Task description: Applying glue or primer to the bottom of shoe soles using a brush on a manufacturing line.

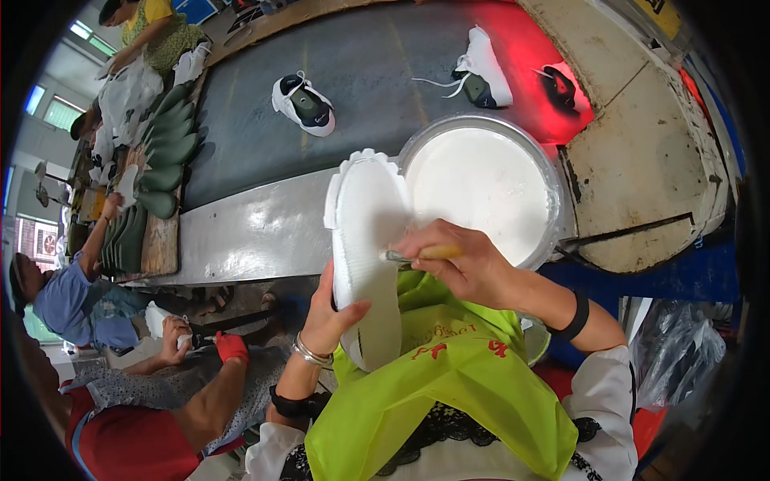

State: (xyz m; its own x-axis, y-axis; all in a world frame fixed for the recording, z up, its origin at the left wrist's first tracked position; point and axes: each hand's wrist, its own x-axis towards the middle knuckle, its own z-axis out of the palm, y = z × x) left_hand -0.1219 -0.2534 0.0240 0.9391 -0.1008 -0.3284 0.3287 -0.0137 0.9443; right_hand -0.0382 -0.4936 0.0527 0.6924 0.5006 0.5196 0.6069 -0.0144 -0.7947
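My left hand (327, 314) is closed around the lower side of a white shoe sole (369, 216), which stands tilted up with its broad face toward me and a scalloped rim at its top end. In my right hand (469, 268) is a small brush (439, 252) with a yellowish handle, pinched in the fingers. Its tip touches the right side of the sole's face or is just over it. Directly behind my right hand stands a round basin (556, 196) of white liquid (481, 180).
Beyond the basin runs a dark conveyor belt (241, 136) carrying a white-and-dark shoe (305, 106), another shoe (481, 72) and a third under red light (561, 86). Green shoe-shaped pieces (170, 148) line a wooden board. Co-workers are at left, one wearing a red glove (232, 347).
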